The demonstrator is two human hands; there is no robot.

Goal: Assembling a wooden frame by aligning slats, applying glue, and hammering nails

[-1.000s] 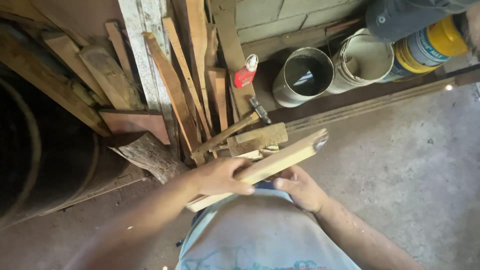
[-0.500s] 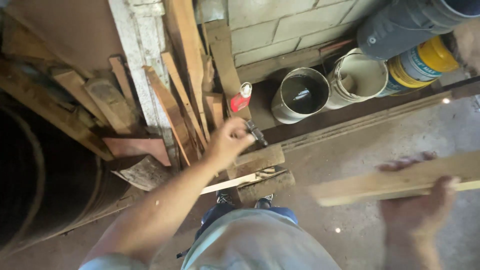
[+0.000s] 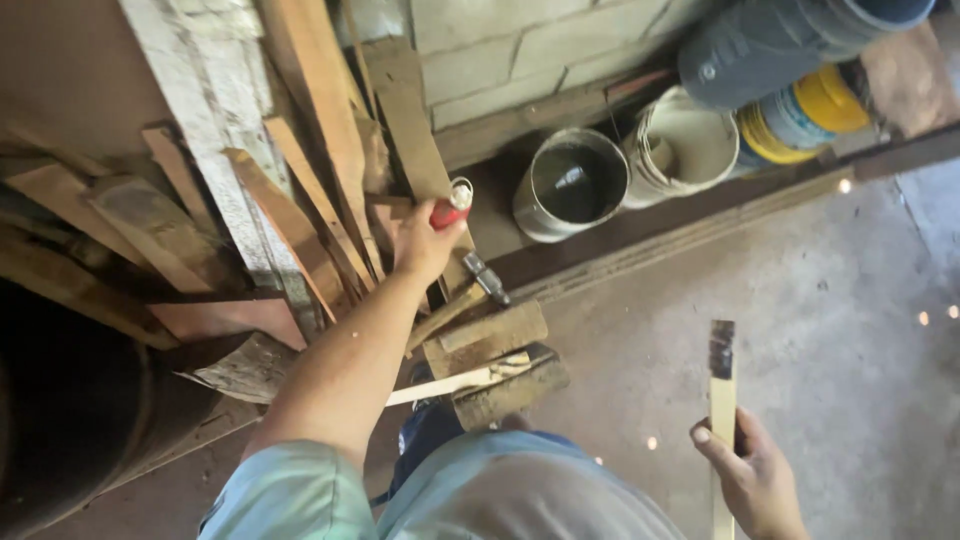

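My left hand [image 3: 425, 243] reaches forward into a pile of wooden planks [image 3: 330, 150] leaning on the wall, its fingers closed around a small red bottle with a white cap [image 3: 450, 203]. Just below that hand a hammer [image 3: 470, 290] lies on short wood blocks [image 3: 490, 340]. My right hand [image 3: 750, 480] is low at the right, gripping a narrow wooden strip [image 3: 722, 400] that points up and away, its far end dark.
A metal bucket [image 3: 572, 185], a white bucket [image 3: 680, 145] and stacked blue and yellow containers [image 3: 790, 60] stand along the brick wall. A dark barrel [image 3: 60, 420] fills the lower left. Concrete floor [image 3: 820, 270] spreads to the right.
My left hand left the strip and reached up to the red bottle. My right hand swung the strip to the right and turned it from lying crosswise to pointing away.
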